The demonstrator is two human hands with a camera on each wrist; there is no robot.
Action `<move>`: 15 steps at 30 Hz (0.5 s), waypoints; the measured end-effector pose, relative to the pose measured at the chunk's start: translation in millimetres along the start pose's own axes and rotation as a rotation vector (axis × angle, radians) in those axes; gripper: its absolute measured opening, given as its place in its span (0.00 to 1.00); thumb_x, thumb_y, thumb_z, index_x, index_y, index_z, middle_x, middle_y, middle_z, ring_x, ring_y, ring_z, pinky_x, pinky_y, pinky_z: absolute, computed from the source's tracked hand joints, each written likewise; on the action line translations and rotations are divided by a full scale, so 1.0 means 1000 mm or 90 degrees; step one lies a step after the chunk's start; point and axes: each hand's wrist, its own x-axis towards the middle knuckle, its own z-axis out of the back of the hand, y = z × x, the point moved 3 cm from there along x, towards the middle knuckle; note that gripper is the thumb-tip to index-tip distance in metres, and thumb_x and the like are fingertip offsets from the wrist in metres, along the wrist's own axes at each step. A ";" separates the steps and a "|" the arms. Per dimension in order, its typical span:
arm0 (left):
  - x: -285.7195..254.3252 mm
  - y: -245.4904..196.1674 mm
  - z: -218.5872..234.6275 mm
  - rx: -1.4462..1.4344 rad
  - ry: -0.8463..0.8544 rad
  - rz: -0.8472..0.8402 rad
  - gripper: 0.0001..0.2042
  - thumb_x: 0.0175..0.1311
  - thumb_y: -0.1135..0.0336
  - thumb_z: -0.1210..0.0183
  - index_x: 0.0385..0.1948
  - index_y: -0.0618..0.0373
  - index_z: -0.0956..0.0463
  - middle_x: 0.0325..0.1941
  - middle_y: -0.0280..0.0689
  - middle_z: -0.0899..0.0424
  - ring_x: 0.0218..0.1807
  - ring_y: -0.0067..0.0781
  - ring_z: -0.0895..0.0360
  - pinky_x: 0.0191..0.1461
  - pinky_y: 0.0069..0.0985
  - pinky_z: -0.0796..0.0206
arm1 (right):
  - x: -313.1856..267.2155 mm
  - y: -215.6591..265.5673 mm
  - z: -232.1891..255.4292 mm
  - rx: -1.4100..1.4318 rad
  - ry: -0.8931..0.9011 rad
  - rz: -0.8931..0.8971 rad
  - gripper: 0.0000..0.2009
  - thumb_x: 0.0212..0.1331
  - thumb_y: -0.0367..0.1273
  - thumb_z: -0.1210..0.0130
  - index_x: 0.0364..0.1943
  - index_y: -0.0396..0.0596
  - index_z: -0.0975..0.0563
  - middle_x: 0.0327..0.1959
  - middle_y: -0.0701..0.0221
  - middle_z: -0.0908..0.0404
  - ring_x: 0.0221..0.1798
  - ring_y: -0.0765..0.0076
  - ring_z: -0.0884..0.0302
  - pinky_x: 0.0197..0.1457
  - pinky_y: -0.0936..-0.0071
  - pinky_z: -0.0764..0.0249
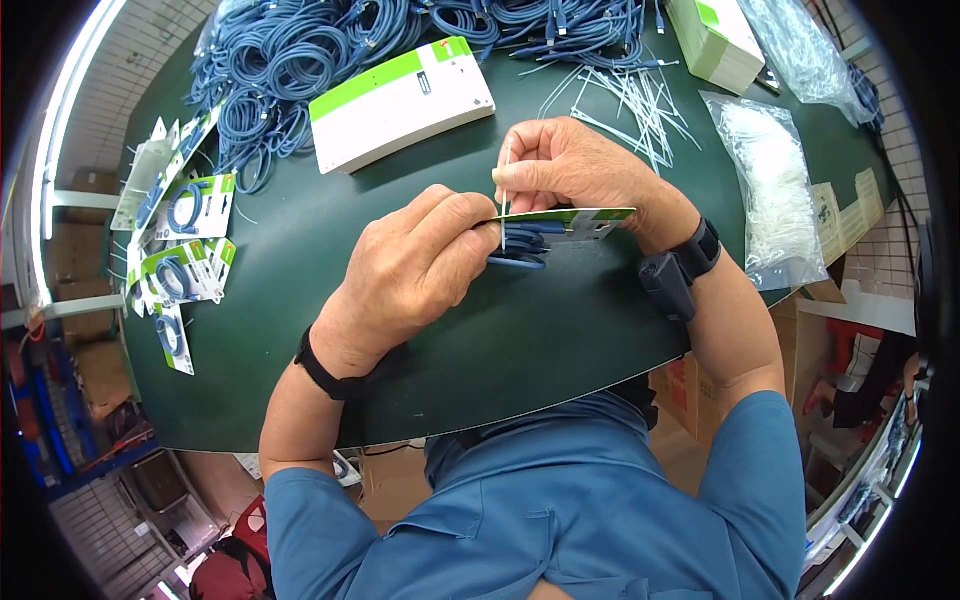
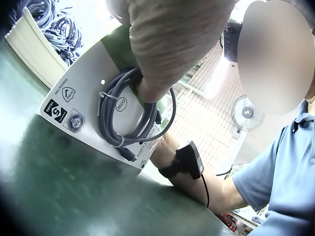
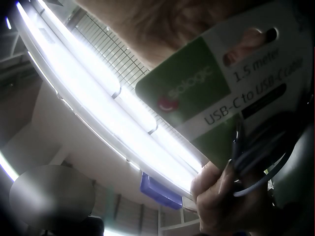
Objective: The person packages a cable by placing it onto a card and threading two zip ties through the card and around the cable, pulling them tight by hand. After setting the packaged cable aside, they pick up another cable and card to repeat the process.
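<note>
The left hand grips one edge of a green and white card with a coiled blue cable on its face. In the left wrist view the coil lies against the card, held by two white ties. Above the card's edge, the right hand pinches a thin white tie between thumb and fingers. In the right wrist view the card's green part shows printed text, and the left hand's fingers are beside the cable.
Blue cable coils lie at the back of the green table. A stack of cards stands before them, another stack at back right. Loose white ties and a bag of ties lie right; carded cables left.
</note>
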 end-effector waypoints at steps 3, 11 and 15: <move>0.000 0.000 0.000 -0.004 0.004 -0.002 0.10 0.47 0.79 0.33 0.33 0.63 0.20 0.40 0.38 0.18 0.34 0.34 0.20 0.31 0.28 0.25 | 0.002 -0.003 -0.001 -0.089 0.055 0.015 0.06 0.70 0.31 0.36 0.38 0.44 0.20 0.32 0.74 0.14 0.30 0.86 0.19 0.34 0.87 0.22; -0.001 0.001 0.000 -0.017 -0.001 -0.006 0.11 0.45 0.80 0.33 0.32 0.64 0.20 0.42 0.39 0.17 0.34 0.34 0.19 0.32 0.28 0.24 | -0.004 0.006 -0.006 -0.038 0.059 0.026 0.06 0.70 0.31 0.37 0.38 0.44 0.20 0.30 0.74 0.15 0.29 0.87 0.20 0.31 0.88 0.25; -0.001 -0.001 0.002 -0.023 0.012 0.000 0.13 0.43 0.80 0.31 0.33 0.64 0.20 0.43 0.41 0.16 0.35 0.36 0.18 0.34 0.29 0.22 | 0.002 0.001 -0.006 -0.148 0.119 0.109 0.07 0.70 0.33 0.36 0.38 0.44 0.20 0.30 0.73 0.15 0.30 0.86 0.19 0.31 0.89 0.24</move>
